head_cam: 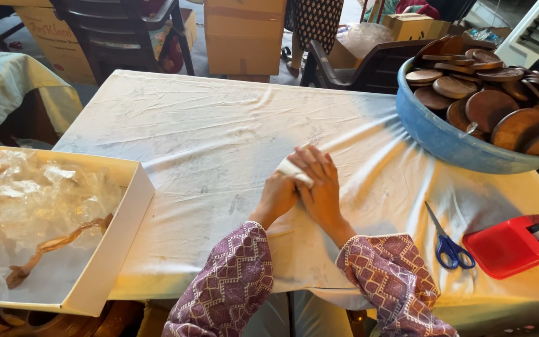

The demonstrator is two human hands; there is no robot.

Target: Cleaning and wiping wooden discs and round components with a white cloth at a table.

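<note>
Pressing down together near the tabletop's [219,137] middle, the left hand [277,196] and right hand [320,187] hold a small white paper-wrapped bundle [292,168] flat, fingers closed over it so the wrap stays folded. Blue-handled scissors [447,243] and a red tape dispenser [513,246] lie right. An open white cardboard box [116,231] overhangs the left edge. Farther right sits a blue basin of round wooden discs [444,140]; bare cloth stretches beyond.

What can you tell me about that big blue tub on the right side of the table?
The blue tub is a wide, round basin that looks like plastic, with a thick rolled rim. It stands upright on the white tablecloth at the far right corner, partly out of frame. It is heaped with round, dark brown wooden discs. Neither hand touches it.
</note>
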